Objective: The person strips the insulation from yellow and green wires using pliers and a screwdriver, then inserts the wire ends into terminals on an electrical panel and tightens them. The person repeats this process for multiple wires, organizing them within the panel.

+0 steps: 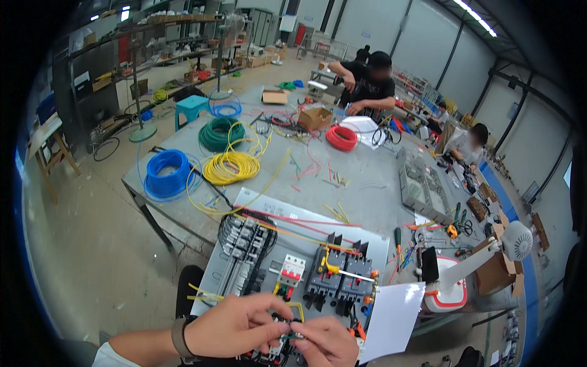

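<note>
My left hand [229, 324], with a band on its wrist, and my right hand [327, 342] meet over the near edge of a metal mounting plate [378, 244]. The fingertips of both are pinched together around something small, partly greenish, mostly hidden by the fingers. Just beyond them stands a white circuit breaker [292, 269] with red parts, yellow and red wire ends below it. To its right sit two large black breakers [341, 275], a yellow-handled screwdriver [333, 268] lying across them. A row of terminal blocks [239, 241] with black wires runs along the plate's left.
Coils of blue wire [166, 172], yellow wire [231, 168], green wire [220, 134] and red wire [341, 138] lie on the table beyond. White paper [394, 318] overhangs the plate's right; a white fan [452, 275] stands farther right. A person [373, 88] works across the table.
</note>
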The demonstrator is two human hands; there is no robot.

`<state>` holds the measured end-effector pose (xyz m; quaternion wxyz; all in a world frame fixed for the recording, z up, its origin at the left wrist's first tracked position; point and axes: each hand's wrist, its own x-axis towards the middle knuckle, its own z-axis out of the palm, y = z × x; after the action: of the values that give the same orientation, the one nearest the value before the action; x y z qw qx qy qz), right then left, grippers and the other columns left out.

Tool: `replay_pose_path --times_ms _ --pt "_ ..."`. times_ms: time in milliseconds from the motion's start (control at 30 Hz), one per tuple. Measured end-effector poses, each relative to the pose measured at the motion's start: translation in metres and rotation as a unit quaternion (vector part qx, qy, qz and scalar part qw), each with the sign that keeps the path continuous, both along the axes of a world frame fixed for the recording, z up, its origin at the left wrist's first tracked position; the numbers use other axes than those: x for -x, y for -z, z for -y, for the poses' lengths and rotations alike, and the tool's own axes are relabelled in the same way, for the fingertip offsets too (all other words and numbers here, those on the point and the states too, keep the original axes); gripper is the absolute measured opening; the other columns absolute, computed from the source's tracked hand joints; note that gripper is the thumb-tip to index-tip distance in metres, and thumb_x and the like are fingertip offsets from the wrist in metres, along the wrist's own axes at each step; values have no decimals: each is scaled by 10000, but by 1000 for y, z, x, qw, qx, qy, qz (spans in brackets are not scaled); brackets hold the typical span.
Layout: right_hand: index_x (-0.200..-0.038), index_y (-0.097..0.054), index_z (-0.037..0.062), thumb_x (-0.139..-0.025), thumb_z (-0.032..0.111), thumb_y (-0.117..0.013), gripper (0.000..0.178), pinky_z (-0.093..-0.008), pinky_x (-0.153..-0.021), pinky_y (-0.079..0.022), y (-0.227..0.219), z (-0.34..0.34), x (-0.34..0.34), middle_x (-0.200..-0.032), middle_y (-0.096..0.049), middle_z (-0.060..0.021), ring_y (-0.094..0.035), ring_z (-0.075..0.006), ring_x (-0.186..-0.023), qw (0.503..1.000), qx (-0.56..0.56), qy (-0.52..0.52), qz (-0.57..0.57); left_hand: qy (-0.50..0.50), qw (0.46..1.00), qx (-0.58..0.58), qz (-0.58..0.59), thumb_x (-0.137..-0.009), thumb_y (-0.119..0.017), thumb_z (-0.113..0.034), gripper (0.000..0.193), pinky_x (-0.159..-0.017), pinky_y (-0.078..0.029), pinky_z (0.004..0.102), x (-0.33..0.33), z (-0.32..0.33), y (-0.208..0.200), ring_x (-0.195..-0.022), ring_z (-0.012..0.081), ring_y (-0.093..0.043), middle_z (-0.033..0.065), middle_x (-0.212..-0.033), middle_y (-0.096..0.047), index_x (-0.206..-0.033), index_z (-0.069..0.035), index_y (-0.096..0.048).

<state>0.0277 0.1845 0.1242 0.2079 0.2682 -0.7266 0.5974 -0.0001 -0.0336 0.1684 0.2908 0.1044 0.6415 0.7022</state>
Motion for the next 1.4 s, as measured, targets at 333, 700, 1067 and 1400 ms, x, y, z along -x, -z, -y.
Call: replay_pose_path --times_ms 333,700,1067,1400 --pt "-1066 -726 -20 -889 -73 -756 187 -259 -690 -539 22 2 -24 -1006 -742 -133 -682 -150 -779 956 216 -8 201 134 982 112 -70 -1079 -589 -196 237 -560 -529 208 10 5 -17 -615 47 -662 25 -867 -756 -1217 -31 -689" --pt "-1072 -636 15 -902 -71 -732 213 -239 -603 -526 30 9 -20 -1027 -701 -154 -652 -160 -714 979 168 23 117 119 988 98 4 -1086 -578 -199 220 -541 -487 199 7 1 -5 -578 36 -609 17 -797 -713 -1179 -30 -686" --pt "-1088 -557 24 -965 22 -705 192 -299 -633 -575 46 10 2 -966 -670 -193 -665 -184 -751 987 144 11 67 60 991 114 -39 -1080 -581 -199 197 -515 -486 215 8 -1 -5 -542 48 -609 22 -758 -705 -1138 -40 -681" --pt "-1072 -697 -39 -897 -58 -736 180 -253 -706 -538 35 -3 1 -992 -723 -160 -677 -170 -817 979 166 5 122 112 917 202 -324 -1027 -639 -186 170 -629 -513 353 22 -2 -9 -679 238 -661 75 -829 -684 -1111 -43 -678"
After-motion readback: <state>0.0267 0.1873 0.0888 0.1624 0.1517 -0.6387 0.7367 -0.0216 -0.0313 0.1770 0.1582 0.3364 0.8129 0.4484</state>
